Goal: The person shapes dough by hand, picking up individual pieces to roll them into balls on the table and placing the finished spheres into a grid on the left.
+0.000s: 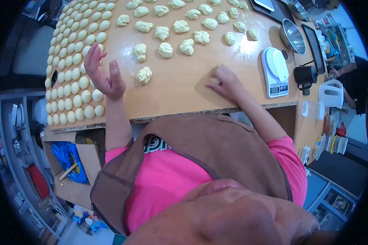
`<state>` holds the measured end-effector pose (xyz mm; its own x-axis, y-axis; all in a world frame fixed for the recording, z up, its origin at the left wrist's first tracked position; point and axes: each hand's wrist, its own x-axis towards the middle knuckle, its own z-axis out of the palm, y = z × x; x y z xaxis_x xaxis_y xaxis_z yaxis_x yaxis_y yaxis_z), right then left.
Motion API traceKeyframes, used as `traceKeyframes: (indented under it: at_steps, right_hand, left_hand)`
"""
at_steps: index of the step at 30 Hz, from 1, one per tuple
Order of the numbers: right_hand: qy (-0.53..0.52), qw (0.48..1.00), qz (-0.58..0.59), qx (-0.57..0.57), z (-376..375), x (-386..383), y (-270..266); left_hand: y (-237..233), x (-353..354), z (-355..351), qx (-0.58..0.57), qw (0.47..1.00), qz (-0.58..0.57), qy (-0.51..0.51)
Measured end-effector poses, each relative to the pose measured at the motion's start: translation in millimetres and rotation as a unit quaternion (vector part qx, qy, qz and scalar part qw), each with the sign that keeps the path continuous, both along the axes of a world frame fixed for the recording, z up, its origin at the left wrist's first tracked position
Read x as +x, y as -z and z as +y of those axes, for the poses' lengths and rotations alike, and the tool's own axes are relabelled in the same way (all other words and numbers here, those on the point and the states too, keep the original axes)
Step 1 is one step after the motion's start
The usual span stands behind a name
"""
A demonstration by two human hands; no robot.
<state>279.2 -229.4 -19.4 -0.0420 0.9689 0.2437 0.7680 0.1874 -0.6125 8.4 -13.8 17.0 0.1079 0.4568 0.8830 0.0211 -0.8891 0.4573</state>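
Observation:
My left hand (104, 75) is raised over the left part of the wooden table, fingers spread and nothing in it. Rows of smooth round dough balls (86, 96) lie beside and beneath it. My right hand (225, 81) is curled down on the table around a small piece of pale dough (215, 81), mostly hidden by the fingers. Between my hands sits a rough dough lump (144, 75), nearer my left hand. Further back are several more rough lumps (165, 50), spaced apart.
To the right of my right hand stands a white kitchen scale (275, 71). Beyond it are a metal bowl (292, 36) and a black pitcher (305, 76). The table's front edge (184, 116) runs close to my apron. Another person's arm (344, 70) shows at the far right.

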Motion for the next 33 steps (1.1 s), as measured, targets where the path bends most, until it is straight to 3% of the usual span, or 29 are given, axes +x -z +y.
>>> traceKeyframes:
  at_steps: [4,6,8,10,12,14,16,18,20,22,25,28,33]
  right_hand:
    - [0.068,0.996,-0.046,0.018,16.7,-12.0,-14.2]
    - [0.013,0.999,0.001,-0.036,5.7,-25.3,-14.0]
    - [-0.014,1.0,0.0,0.0,-7.1,-8.3,-4.3]
    - [0.086,0.994,-0.025,-0.055,-19.8,5.8,-7.2]
    - [0.127,0.987,-0.041,-0.09,-5.6,-0.8,-13.9]
    - [0.062,0.997,-0.02,0.027,15.2,-13.2,-8.4]
    - [0.033,0.999,-0.001,-0.002,4.1,-26.4,-13.0]
    - [0.006,0.999,-0.004,0.035,-15.5,-15.1,-3.4]
    - [0.018,1.0,0.009,0.023,-17.6,1.7,-2.2]
    - [0.094,0.994,-0.028,-0.048,-7.4,5.0,-12.5]
    - [0.068,0.998,-0.004,-0.016,0.8,-17.7,-10.9]
    - [0.007,0.999,0.003,-0.041,-17.5,-11.6,-6.5]
    - [0.091,0.995,-0.017,-0.032,-6.3,5.4,-8.8]
  left_hand:
    - [3.9,8.3,-8.0,0.038,0.999,-0.006,0.025]
    - [5.8,3.7,-3.9,0.05,0.998,0.041,0.013]
    - [2.0,1.7,-2.2,0.042,0.999,0.028,0.004]
    - [2.1,5.6,-2.3,-0.005,0.999,-0.038,0.017]
    - [3.2,11.4,-7.7,0.002,0.999,-0.016,0.03]
    - [4.3,13.3,-11.9,0.016,0.999,0.003,0.037]
    - [5.4,6.6,-9.7,0.066,0.994,0.082,-0.002]
    - [2.7,3.2,-7.6,0.055,0.996,0.072,-0.013]
    - [5.1,4.5,-7.3,-0.015,1.0,0.004,-0.008]
    - [5.0,9.5,-13.7,-0.007,1.0,0.013,0.008]
    - [4.8,11.9,-14.6,0.056,0.997,0.052,0.012]
    - [5.6,6.1,-10.5,0.05,0.998,0.032,0.012]
    - [4.2,10.9,-12.4,-0.005,0.999,-0.016,0.032]
